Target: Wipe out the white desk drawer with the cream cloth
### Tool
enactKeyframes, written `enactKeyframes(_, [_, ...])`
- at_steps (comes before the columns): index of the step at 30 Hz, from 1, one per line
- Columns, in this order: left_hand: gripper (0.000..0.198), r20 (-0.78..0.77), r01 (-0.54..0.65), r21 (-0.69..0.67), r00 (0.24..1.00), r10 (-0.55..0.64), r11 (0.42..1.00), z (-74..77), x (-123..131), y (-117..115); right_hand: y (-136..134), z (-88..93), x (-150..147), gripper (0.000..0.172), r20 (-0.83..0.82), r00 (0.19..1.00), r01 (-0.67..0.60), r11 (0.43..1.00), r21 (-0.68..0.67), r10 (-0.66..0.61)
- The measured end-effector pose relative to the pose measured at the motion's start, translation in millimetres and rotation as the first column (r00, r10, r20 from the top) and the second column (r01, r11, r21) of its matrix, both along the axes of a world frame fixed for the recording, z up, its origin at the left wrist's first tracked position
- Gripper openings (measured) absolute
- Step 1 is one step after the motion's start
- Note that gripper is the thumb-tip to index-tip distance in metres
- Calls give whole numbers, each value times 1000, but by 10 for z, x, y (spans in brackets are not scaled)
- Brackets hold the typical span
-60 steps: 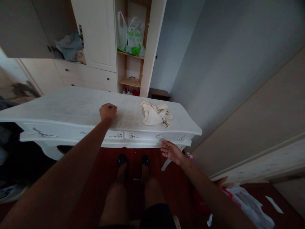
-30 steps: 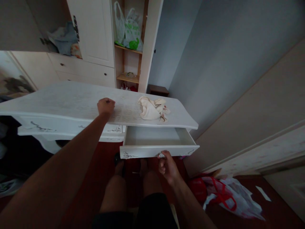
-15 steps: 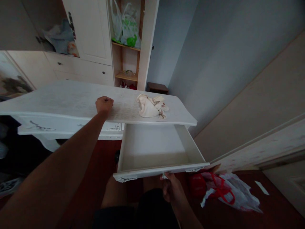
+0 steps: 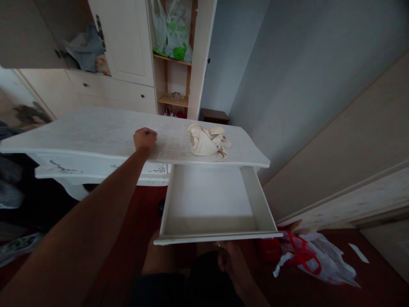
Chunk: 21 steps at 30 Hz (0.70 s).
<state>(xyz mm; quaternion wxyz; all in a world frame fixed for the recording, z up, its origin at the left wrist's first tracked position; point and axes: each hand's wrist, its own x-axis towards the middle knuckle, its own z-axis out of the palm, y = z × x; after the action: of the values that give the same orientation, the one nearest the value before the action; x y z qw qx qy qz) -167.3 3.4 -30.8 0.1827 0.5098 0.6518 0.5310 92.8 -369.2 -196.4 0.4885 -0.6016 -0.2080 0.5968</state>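
My left hand (image 4: pixel 145 138) rests as a closed fist on the white desk (image 4: pixel 96 123), and nothing shows in it. Down in front, my right hand (image 4: pixel 230 258) has its fingers closed at the drawer's handle (image 4: pixel 218 244), under the front edge; the hand partly hides the handle. The white drawer (image 4: pixel 212 200) is pulled far out from the desk, and its inside holds nothing visible. A crumpled cream cloth (image 4: pixel 204 141) lies on the desktop, above the drawer and to the right of my left fist.
Behind the desk stands a white cabinet (image 4: pixel 124 42) with plastic bags (image 4: pixel 177 36) on an open shelf. To the right on the dark red floor lie a plastic bag with red handles (image 4: pixel 332 260) and a white strip (image 4: pixel 358 253). A grey wall (image 4: pixel 303 85) borders the desk's right side.
The drawer is slightly farther out, its front tilted so less of its face shows. My right hand stays at the handle and my left fist stays on the desk. The view has shifted slightly.
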Motion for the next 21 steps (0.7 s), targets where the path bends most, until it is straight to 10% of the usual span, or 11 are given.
enactKeyframes(10, [9,-4,3,7,1000,-3,1000,-1,-18,14,53,-163,133,62,-41,999,-11,1000,-16,10])
enactKeyframes(17, [8,29,8,5,1000,-9,1000,1,-18,-4,-125,228,161,57,-53,985,-171,979,-115,166])
enactKeyframes(21, [8,11,16,13,1000,-16,1000,-7,-26,-1,45,567,226,59,228,948,-231,973,14,222])
